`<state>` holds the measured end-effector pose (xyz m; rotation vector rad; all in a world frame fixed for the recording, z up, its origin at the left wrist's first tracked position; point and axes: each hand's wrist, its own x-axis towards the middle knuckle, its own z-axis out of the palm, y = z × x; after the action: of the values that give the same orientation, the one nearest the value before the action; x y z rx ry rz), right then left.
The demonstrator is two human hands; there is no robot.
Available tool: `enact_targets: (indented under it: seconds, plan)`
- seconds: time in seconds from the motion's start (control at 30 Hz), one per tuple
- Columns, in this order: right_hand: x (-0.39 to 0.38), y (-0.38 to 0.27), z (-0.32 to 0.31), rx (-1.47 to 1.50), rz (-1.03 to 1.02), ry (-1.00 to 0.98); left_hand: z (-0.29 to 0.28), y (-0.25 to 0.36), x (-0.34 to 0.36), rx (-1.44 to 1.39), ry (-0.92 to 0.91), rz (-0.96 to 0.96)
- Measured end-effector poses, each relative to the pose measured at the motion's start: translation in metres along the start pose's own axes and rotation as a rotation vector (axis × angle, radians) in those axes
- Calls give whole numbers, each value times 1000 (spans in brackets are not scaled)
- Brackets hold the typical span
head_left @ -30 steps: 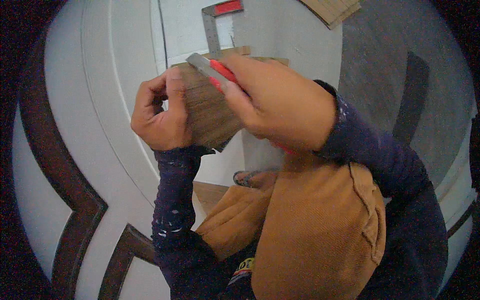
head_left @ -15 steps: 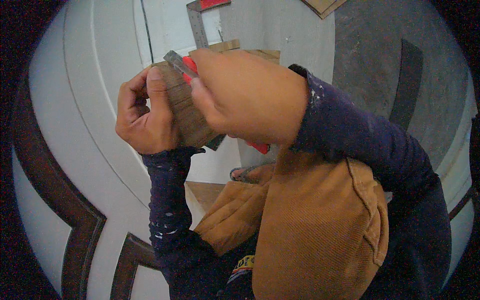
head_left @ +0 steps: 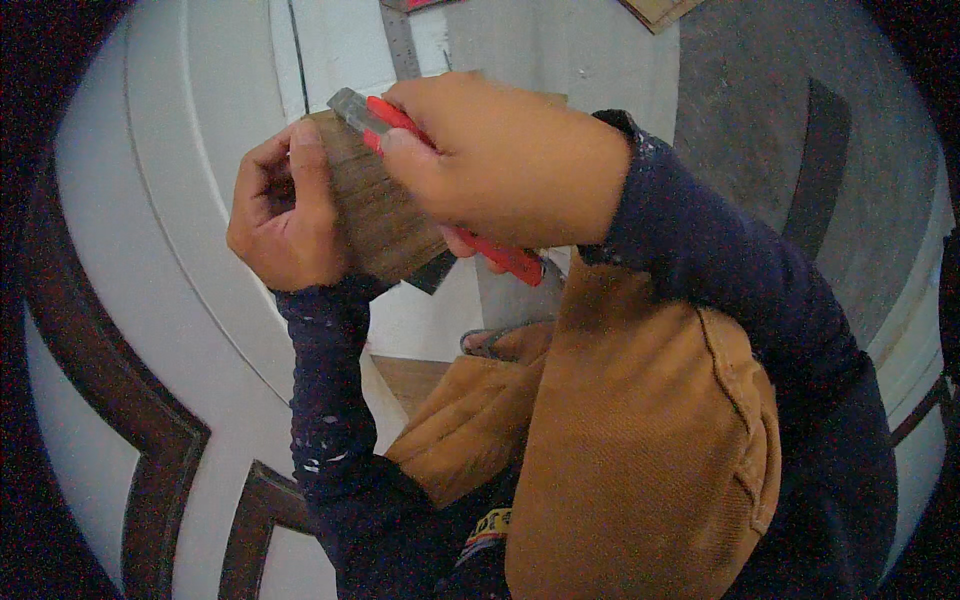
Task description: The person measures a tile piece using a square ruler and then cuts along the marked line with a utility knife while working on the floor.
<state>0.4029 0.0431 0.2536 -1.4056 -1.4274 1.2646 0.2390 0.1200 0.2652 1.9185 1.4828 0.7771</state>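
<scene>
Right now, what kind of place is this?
Probably a room under flooring or trim work. The left hand holds a brown wood-grain plank piece, the right hand a red utility knife, and a grey metal square ruler lies on the floor.

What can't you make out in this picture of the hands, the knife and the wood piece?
- Utility knife, head view: the right hand covers its middle, and the blade tip is too small to tell.
- Wood piece: its right part is hidden behind the right hand, its left edge under the left hand.
- Metal square: cut off by the top edge.
</scene>
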Motion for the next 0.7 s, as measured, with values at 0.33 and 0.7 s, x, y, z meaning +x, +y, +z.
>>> enact_targets:
  seconds: [0.33, 0.7]
  plan:
    - [4, 13, -8, 183, 46, 58, 12, -8, 17, -16, -77, -123]
    - [-6, 25, -16, 194, 158, 55, 3, -38, 28, -152, -273, -164]
